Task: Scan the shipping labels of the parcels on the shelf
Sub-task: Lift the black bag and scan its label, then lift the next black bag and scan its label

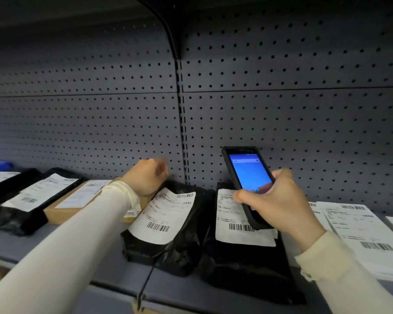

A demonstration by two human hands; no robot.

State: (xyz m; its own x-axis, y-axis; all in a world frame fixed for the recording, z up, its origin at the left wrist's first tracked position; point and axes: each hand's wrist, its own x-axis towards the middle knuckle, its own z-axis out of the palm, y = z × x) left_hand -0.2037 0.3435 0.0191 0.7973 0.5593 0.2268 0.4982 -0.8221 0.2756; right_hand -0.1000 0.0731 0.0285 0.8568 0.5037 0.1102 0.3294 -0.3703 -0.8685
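Observation:
Several parcels lie in a row on the grey shelf (114, 268). My right hand (279, 205) holds a black handheld scanner (247, 175) with a lit blue screen, tilted above a black bag parcel (247, 268) and its white label (232, 225). My left hand (148, 175) rests with curled fingers behind another black bag parcel (182, 250), at the top edge of that parcel's label (166, 214). Whether its fingers pinch anything is hidden.
To the left lie a brown cardboard box (66, 211) and two black bag parcels (18, 214) with labels. White parcels with labels (359, 232) lie at the right. A pegboard back wall (281, 109) and an upper shelf bracket (168, 30) close the space.

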